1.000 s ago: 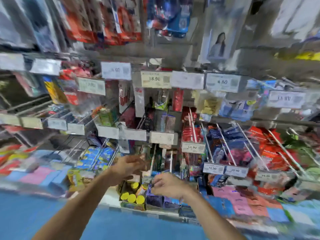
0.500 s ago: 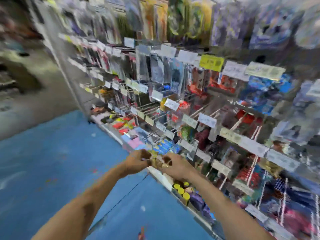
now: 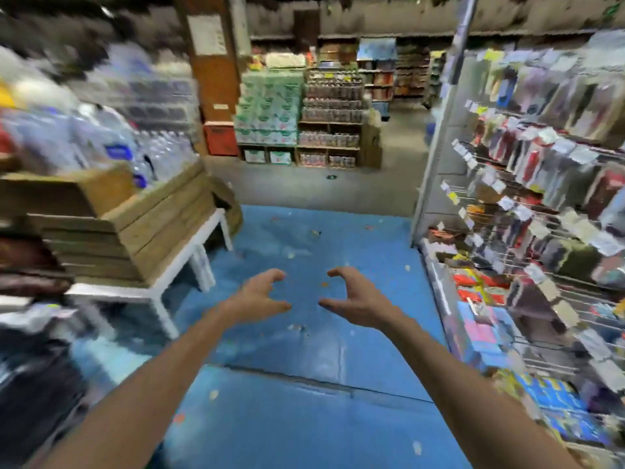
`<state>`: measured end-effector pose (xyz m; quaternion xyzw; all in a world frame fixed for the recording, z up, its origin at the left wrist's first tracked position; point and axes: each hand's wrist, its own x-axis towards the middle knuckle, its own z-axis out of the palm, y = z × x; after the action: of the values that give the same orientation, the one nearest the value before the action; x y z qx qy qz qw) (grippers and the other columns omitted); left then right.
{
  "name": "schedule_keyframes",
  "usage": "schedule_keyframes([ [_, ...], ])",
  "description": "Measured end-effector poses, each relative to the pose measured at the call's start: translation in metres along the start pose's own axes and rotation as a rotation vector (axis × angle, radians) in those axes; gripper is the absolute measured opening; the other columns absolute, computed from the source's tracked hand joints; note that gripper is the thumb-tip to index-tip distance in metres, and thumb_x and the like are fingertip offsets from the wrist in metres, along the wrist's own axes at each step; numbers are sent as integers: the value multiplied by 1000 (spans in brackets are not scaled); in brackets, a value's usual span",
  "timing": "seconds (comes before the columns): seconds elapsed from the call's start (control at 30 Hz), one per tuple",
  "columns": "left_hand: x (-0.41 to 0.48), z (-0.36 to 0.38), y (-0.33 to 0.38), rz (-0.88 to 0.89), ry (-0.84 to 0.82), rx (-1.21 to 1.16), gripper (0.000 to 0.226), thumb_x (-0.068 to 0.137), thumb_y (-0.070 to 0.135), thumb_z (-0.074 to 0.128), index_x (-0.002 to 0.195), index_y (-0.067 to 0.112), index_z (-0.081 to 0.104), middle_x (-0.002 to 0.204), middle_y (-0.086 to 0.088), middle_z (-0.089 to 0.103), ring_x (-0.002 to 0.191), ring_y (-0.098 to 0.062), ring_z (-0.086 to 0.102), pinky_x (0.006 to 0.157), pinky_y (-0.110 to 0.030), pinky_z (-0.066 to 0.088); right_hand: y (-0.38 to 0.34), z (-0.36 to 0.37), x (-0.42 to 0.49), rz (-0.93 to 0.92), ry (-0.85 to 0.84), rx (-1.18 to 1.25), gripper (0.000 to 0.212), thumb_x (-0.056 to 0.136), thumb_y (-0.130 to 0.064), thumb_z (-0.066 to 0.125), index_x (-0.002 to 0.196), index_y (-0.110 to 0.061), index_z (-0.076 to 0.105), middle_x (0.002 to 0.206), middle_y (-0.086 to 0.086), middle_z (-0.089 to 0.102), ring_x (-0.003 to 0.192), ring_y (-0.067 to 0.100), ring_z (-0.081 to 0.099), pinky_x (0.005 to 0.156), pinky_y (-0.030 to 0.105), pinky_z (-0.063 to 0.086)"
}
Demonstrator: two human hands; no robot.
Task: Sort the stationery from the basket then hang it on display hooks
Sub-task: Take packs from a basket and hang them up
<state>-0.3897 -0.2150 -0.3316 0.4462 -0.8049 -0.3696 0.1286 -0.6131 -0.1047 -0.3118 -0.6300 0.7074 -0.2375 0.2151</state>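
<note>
Reaching forward above the blue floor (image 3: 304, 418) with left hand (image 3: 260, 296) and right hand (image 3: 355, 299), both empty and loosely curled, palms facing, likely poised for the next pick; stationery (image 3: 537, 164) hung on display hooks (image 3: 581, 301) at right; basket out of view

Open blue floor (image 3: 304, 418) ahead; hook rack (image 3: 541, 231) right, wooden crates (image 3: 162, 225) left.

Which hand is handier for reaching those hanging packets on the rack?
Right, likely: the right hand is nearer the display rack on that side; the left hand is farther, over the blue floor. Both hold nothing.
</note>
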Motion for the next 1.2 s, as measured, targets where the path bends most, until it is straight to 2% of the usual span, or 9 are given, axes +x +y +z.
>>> schedule_keyframes([
  [0.23,-187,-141,-159,-309,285,10,76,83,34,83,146,13,44,140,8,45,126,-8,46,95,-13,36,-203,145,46,-362,-236,-8,73,87,-37,79,148,-16,46,149,9,47,136,23,46,98,17,30],
  [0.33,-273,-190,-220,-445,375,-6,81,84,32,82,152,17,40,151,3,43,141,-19,44,112,-30,40,-289,208,44,-479,-348,-26,72,86,-38,79,147,-16,47,147,9,48,134,24,47,95,17,31],
  [0.5,-412,-249,-294,-654,565,-13,79,85,27,84,152,18,43,150,2,43,131,-16,48,104,-28,43,-419,300,28,-664,-514,-55,71,90,-42,74,149,-14,46,153,8,44,138,24,45,107,29,36],
  [0.63,-505,-270,-344,-755,709,-66,89,78,34,88,150,11,42,154,-5,43,135,-21,46,116,-47,39,-505,364,6,-802,-624,-69,75,88,-48,75,148,-13,46,154,6,44,139,24,43,107,29,35],
  [0.8,-584,-287,-382,-907,795,-123,79,90,26,79,154,12,36,159,-6,37,141,-28,43,109,-36,42,-589,443,-14,-848,-768,-14,73,92,-47,71,151,-15,42,157,1,42,140,22,44,113,34,36],
  [0.9,-611,-301,-408,-955,835,-206,56,93,14,74,140,9,45,139,5,46,128,-19,48,90,-24,48,-631,487,-14,-824,-826,27,69,91,-47,71,148,-17,45,151,0,48,130,19,50,106,34,41],
  [1.0,-624,-320,-438,-1009,863,-250,63,92,23,77,144,8,46,130,2,46,117,-17,47,95,-34,46,-665,529,-5,-785,-883,77,71,91,-44,73,148,-14,43,152,2,47,131,21,51,108,36,42],
  [1.1,-629,-344,-469,-1067,892,-291,78,90,35,78,152,11,37,153,-6,41,136,-26,46,102,-38,47,-701,567,15,-713,-937,154,74,91,-44,73,149,-12,42,151,4,47,132,20,48,107,33,39],
  [1.2,-626,-368,-508,-1057,896,-363,70,95,30,72,152,10,36,151,-5,41,132,-23,45,102,-36,46,-733,606,38,-629,-978,192,73,90,-44,74,147,-10,43,148,5,48,130,21,48,103,31,39],
])
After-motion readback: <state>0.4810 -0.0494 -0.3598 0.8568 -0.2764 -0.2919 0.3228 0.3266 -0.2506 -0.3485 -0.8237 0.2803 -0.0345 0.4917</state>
